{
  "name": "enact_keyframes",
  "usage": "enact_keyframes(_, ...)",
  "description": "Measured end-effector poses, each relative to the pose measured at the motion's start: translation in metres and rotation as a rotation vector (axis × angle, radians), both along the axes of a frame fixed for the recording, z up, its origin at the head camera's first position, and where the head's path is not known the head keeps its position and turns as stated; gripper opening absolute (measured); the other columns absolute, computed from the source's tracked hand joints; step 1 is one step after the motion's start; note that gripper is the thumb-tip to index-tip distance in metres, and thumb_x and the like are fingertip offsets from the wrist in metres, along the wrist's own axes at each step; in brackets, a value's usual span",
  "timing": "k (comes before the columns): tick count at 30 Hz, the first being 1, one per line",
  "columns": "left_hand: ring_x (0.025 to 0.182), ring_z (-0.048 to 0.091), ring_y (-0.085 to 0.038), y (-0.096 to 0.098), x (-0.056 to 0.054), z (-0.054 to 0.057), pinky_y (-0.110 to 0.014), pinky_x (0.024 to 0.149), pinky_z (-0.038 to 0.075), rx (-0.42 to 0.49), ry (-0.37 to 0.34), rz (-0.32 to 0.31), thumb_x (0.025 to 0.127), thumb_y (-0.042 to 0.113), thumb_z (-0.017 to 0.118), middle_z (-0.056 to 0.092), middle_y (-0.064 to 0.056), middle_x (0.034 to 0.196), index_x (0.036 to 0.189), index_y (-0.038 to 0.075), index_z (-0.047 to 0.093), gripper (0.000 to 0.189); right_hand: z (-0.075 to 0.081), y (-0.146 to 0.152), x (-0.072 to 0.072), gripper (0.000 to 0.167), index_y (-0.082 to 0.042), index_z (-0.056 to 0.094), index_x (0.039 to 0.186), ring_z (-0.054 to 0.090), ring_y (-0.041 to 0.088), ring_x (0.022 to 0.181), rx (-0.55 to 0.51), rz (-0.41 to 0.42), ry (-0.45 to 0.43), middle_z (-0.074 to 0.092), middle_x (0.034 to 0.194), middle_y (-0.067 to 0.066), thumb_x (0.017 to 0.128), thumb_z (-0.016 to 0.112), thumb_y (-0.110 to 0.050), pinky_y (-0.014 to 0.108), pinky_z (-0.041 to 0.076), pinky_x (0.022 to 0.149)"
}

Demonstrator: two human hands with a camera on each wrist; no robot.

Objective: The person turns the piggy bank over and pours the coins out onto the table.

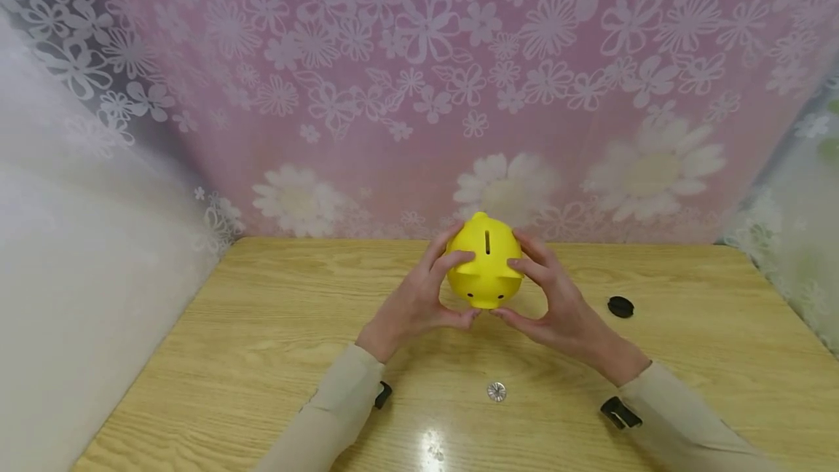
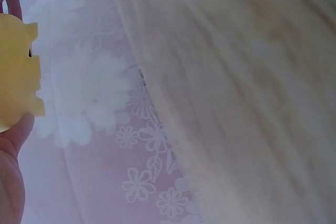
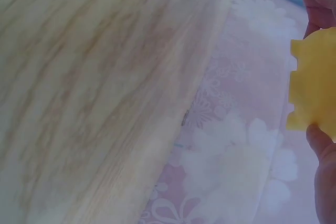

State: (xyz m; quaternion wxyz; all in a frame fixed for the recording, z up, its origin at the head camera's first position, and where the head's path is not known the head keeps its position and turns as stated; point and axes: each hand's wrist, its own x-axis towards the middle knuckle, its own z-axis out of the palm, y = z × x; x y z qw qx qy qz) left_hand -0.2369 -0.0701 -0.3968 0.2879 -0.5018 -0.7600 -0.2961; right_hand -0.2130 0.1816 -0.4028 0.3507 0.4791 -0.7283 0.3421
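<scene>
A yellow piggy bank [image 1: 485, 261] is held up between both hands, its coin slot on top and its snout towards me. My left hand [image 1: 426, 293] grips its left side, thumb low near the snout and fingers over the flank. On the opposite side my right hand [image 1: 557, 297] grips it in the same way. In the left wrist view the feet of the piggy bank [image 2: 16, 72] stand apart from the tabletop, with a dark spot between them. Below the hands, a silver coin [image 1: 497, 392] lies on the table.
A black oval piece [image 1: 620, 307] lies on the wooden table [image 1: 262, 333] to the right of my right hand. Behind the table hangs a pink flowered curtain [image 1: 393, 93]. Black clips, one being the right clip [image 1: 620, 412], show beside both sleeves.
</scene>
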Motion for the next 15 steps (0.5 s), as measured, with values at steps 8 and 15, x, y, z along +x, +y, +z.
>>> enact_keyframes(8, 0.143, 0.043, -0.04, 0.0013, 0.001, -0.0044, -0.036, 0.113, 0.048, 0.01, 0.065, -0.014, 0.074, 0.017, 0.09, 0.025, -0.027, 0.158, 0.134, 0.015, 0.036, 0.081, -0.0007, -0.0009, 0.0028, 0.05, 0.006, 0.051, 0.127, 0.035, 0.036, 0.152, 0.034, -0.002, 0.076, 0.034, 0.149, 0.041, 0.101, 0.064, -0.034, 0.029, 0.037, 0.119)
enact_keyframes(15, 0.144, 0.044, -0.046, 0.002, 0.0042, -0.0027, -0.035, 0.112, 0.048, -0.026, 0.26, 0.091, 0.076, 0.021, 0.089, 0.028, -0.029, 0.154, 0.116, 0.019, 0.044, 0.06, 0.0018, -0.0064, 0.0015, 0.025, -0.003, 0.054, 0.113, 0.037, 0.038, 0.151, 0.048, -0.083, 0.303, 0.037, 0.146, 0.036, 0.104, 0.06, -0.027, 0.034, 0.036, 0.119)
